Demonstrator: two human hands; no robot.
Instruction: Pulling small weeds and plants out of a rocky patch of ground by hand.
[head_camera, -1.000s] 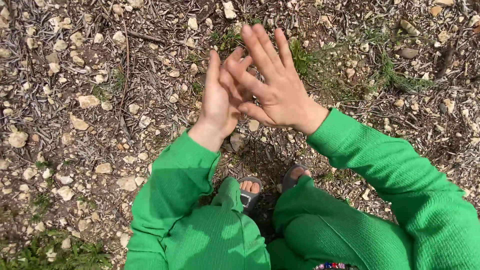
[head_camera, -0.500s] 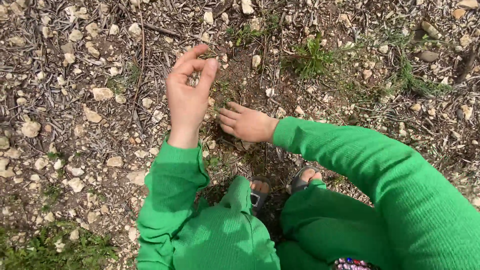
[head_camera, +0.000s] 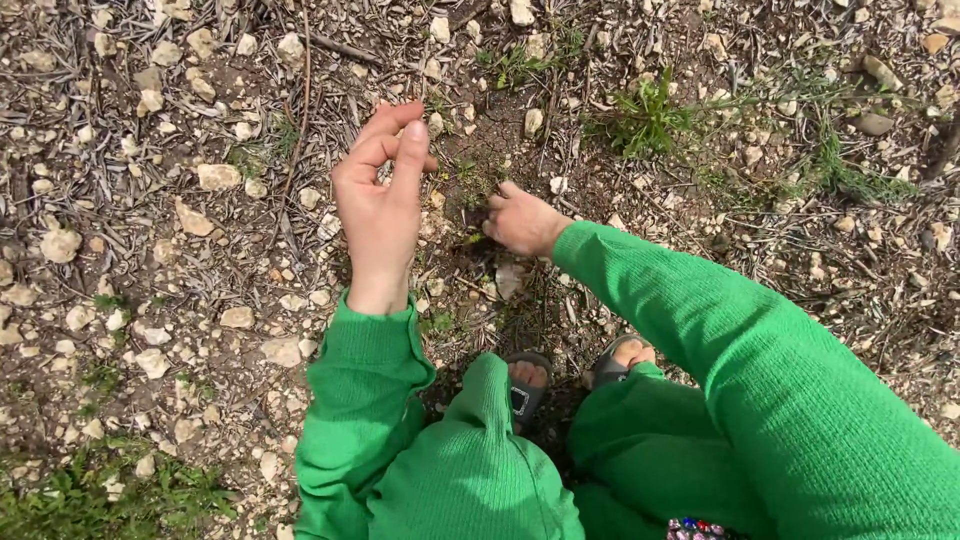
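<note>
Dropped from mid-air, right hand (head_camera: 522, 220) touches soil (head_camera: 480, 150); left hand (head_camera: 378, 205) half-curled.

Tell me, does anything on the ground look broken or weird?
Nothing stands out. The right hand reaches down to bare soil among pale stones, twigs and grass tufts; the left hand is raised, fingers loosely curled.

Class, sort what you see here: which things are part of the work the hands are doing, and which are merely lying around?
In the work:
- right hand, fingers down on the dark soil patch
- left hand, raised above the ground, fingers curled

Lying about:
- pale stones
- dry twigs
- grass tuft
- grey sandals
</note>
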